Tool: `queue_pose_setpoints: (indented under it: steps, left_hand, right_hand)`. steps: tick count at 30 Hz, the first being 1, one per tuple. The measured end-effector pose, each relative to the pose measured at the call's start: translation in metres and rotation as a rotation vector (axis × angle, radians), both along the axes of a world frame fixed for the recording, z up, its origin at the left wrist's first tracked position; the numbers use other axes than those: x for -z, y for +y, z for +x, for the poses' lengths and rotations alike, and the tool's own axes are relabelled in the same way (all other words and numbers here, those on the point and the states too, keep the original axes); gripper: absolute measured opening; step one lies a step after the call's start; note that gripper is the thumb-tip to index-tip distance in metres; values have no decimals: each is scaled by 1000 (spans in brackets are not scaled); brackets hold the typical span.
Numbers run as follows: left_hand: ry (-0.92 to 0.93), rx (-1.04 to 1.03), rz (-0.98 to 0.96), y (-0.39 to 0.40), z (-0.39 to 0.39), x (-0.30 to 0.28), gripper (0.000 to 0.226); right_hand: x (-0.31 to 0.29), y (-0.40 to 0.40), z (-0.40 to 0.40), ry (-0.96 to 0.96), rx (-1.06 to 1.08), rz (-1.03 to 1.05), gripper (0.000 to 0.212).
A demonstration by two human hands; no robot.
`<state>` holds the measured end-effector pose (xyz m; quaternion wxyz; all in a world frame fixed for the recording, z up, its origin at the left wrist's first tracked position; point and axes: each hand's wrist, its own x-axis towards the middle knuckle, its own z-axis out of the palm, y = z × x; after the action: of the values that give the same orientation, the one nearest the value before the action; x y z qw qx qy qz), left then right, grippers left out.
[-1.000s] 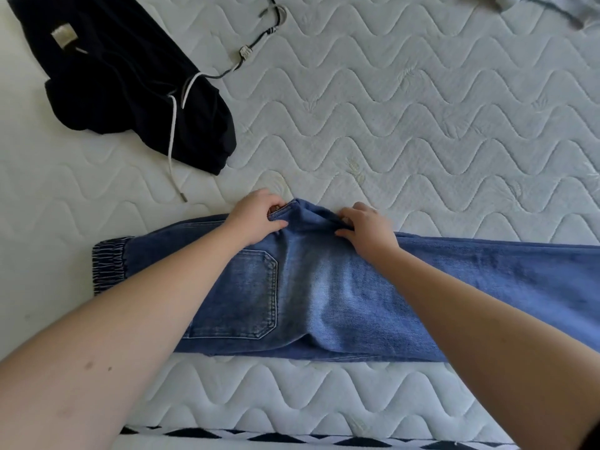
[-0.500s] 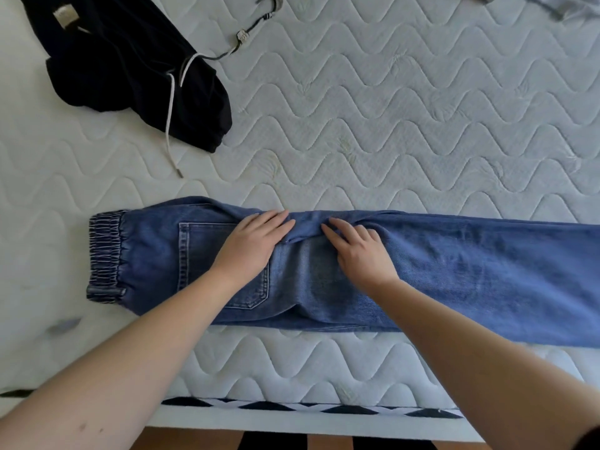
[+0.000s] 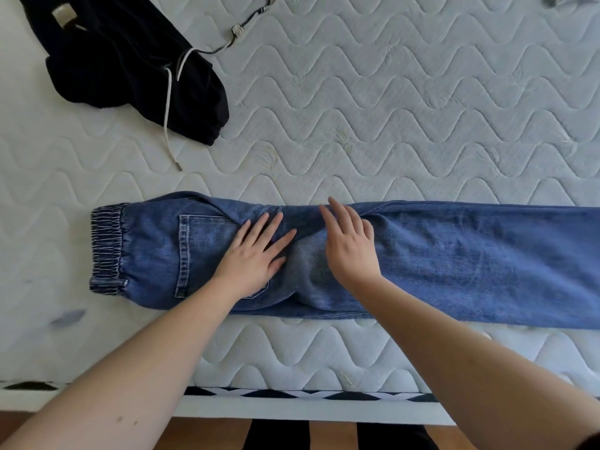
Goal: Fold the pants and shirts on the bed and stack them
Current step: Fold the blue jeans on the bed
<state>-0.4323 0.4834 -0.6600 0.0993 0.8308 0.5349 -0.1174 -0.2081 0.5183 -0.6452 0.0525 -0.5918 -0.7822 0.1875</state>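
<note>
Both hands lie on the blue denim pants (image 3: 454,261) in the head view. On the seat of the pants, partly over the back pocket (image 3: 207,251), the left hand (image 3: 256,254) rests flat with straight, spread fingers. Just beside it, to the right, the right hand (image 3: 349,245) has straight fingers that point to the far side and holds nothing; whether its palm touches the cloth, I cannot tell. A small gap stays between the two hands.

These pants lie folded lengthwise near the near edge of the white quilted mattress (image 3: 389,108), with the elastic waistband (image 3: 107,248) at the left and the legs running out of view at the right. At the far left lies a crumpled black garment (image 3: 130,60) with a white drawstring (image 3: 168,105), well apart from the pants.
</note>
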Motion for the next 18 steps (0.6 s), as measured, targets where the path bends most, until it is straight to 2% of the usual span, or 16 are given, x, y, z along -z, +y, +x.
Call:
queue_pose_setpoints:
  steps: [4, 9, 13, 18]
  left_hand:
    - [31, 8, -8, -4, -6, 4, 68]
    - [100, 83, -50, -10, -19, 8, 102]
    - [138, 118, -56, -12, -33, 10, 113]
    - [142, 147, -68, -10, -37, 9, 120]
  right_hand:
    - [16, 3, -5, -80, -79, -140, 58]
    - [32, 8, 45, -266, -139, -113, 65]
    - [34, 14, 93, -342, -11, -130, 69]
    - [26, 3, 102, -336, 159, -132, 71]
